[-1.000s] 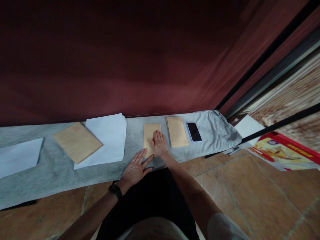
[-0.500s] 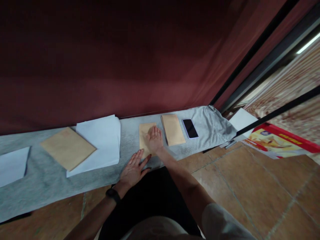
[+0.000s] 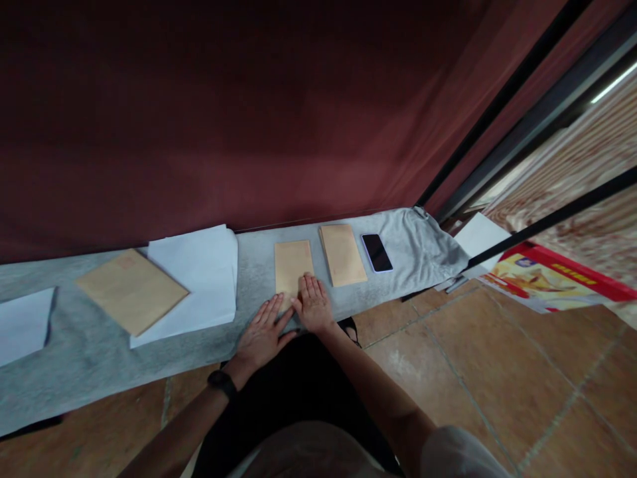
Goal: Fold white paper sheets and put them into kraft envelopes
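A small tan envelope (image 3: 292, 265) lies on a grey cloth (image 3: 99, 345) spread on the floor. My right hand (image 3: 312, 304) lies flat, fingers stretched out, on the envelope's near end. My left hand (image 3: 263, 333), with a black watch on its wrist, rests flat beside it on the cloth, fingertips at the envelope's near left corner. A second tan envelope (image 3: 342, 254) lies just to the right, and a dark phone (image 3: 377, 253) beyond that.
A larger tan envelope (image 3: 132, 291) lies on white paper sheets (image 3: 202, 279) at the left, with another white sheet (image 3: 22, 325) at the far left. A dark red curtain hangs behind. Tiled floor, white paper (image 3: 478, 234) and a red and yellow poster (image 3: 547, 277) are at right.
My right hand has slid toward me along the small envelope, from its middle to its near end. My left hand stays flat beside it. The view shifted slightly.
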Action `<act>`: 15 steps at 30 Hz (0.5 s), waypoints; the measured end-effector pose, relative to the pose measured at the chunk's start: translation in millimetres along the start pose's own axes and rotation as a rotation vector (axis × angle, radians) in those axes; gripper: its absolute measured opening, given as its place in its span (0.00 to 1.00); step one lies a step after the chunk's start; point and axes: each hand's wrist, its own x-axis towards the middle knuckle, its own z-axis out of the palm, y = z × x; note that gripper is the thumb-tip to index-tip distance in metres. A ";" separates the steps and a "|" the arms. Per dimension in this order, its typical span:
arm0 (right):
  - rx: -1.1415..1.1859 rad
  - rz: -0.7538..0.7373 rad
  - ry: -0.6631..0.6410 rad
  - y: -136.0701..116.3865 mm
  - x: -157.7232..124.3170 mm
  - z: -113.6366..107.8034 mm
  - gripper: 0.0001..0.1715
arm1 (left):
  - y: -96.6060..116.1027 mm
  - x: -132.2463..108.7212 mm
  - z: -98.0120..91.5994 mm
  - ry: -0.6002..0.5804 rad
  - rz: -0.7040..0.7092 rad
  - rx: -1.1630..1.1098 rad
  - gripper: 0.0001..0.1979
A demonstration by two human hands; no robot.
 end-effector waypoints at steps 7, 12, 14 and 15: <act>-0.027 -0.038 0.006 17.5 -29.5 -15.9 0.39 | 2.6 4.5 1.9 0.032 -0.069 -0.046 0.32; 0.002 -0.087 -0.033 22.4 -35.6 -25.9 0.35 | 11.2 43.1 0.5 0.046 -0.136 -0.086 0.30; 0.024 -0.112 -0.040 23.6 -36.0 -26.7 0.34 | 14.4 64.4 4.1 0.034 -0.141 -0.101 0.31; 0.037 -0.121 -0.038 24.5 -36.6 -26.4 0.33 | 15.3 75.0 7.0 0.018 -0.140 -0.104 0.31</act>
